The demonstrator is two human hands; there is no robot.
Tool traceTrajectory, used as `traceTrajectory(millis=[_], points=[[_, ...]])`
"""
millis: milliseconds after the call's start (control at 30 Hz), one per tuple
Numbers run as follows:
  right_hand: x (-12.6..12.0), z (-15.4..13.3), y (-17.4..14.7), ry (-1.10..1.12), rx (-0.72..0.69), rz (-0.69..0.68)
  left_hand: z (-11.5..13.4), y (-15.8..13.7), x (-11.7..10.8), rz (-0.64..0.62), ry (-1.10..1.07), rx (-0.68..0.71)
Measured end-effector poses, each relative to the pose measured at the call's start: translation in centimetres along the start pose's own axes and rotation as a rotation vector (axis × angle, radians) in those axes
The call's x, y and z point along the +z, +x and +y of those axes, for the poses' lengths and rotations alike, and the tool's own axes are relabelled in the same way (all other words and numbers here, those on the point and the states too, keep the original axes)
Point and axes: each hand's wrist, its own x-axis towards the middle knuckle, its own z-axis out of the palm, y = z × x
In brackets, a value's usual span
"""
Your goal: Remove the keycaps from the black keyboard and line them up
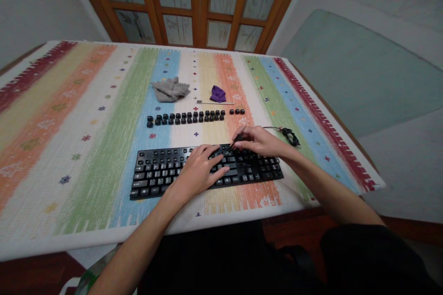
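A black keyboard (pixel 157 173) lies near the table's front edge, with several key positions along its top rows stripped of their caps. My left hand (pixel 199 166) rests on the middle of the keyboard, palm down with fingers spread. Over the keyboard's upper edge, right of centre, my right hand (pixel 258 140) is closed around a small black keycap puller (pixel 237 138). The puller's tip is down at the keys; whether it grips a cap is too small to tell. Behind the keyboard, loose black keycaps (pixel 188 118) stand in two rows, with a small group (pixel 237 111) to their right.
A crumpled grey cloth (pixel 170 90), a folded purple cloth (pixel 218 94) and a thin brush (pixel 214 102) lie behind the keycaps. The bundled keyboard cable (pixel 290 137) sits beyond my right wrist. A striped tablecloth (pixel 100 147) covers the table.
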Motion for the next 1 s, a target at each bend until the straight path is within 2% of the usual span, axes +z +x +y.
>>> traceTrajectory(millis=[167, 567, 767, 1000], points=[[0.1, -0.6, -0.1, -0.154, -0.033, 0.010, -0.1, -0.1, 0.1, -0.007, 0.013, 0.004], [0.9, -0.9, -0.3, -0.333, -0.123, -0.003, -0.2, -0.2, 0.3, 0.006, -0.005, 0.010], [2.1, -1.3, -1.3, -0.553, -0.197, -0.014, -0.3, -0.2, 0.5, 0.004, -0.003, 0.017], [2.6, -1.4, -1.2, -0.613, -0.213, -0.030, -0.2, -0.2, 0.4, -0.012, 0.005, 0.020]])
